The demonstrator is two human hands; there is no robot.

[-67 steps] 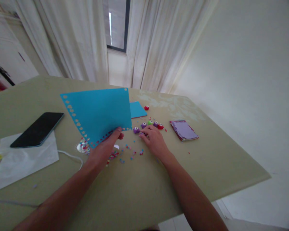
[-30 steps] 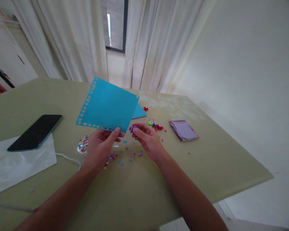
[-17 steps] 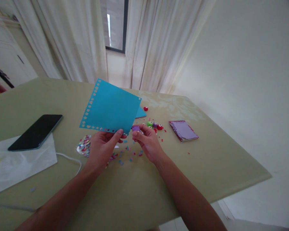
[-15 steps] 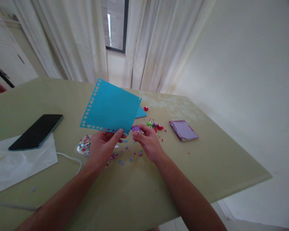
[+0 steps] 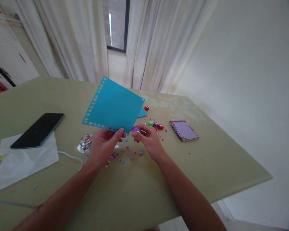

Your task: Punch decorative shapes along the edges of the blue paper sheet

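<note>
My left hand [image 5: 103, 146] pinches the lower edge of a blue paper sheet [image 5: 114, 106] and holds it tilted above the table; the sheet has punched shapes along two edges. At the sheet's lower right corner, my right hand [image 5: 148, 139] is closed on a small purple punch [image 5: 135, 129]. Just beyond that hand, a green punch [image 5: 150, 123], another purple one [image 5: 155, 124] and a red one [image 5: 160, 126] sit on the table. One more red punch [image 5: 146, 108] lies farther back. Coloured paper bits [image 5: 125, 152] are scattered under both hands.
A black phone [image 5: 37, 130] lies on a white sheet [image 5: 24, 160] at the left, with a white cable [image 5: 71, 157] beside it. A small purple notepad [image 5: 183, 130] sits at the right. A second blue paper [image 5: 142, 113] peeks from behind the held sheet. Olive table [image 5: 135, 192], curtains behind.
The left hand turned and lifted the blue sheet. The right hand picked a purple punch off the table and brought it to the sheet's lower corner.
</note>
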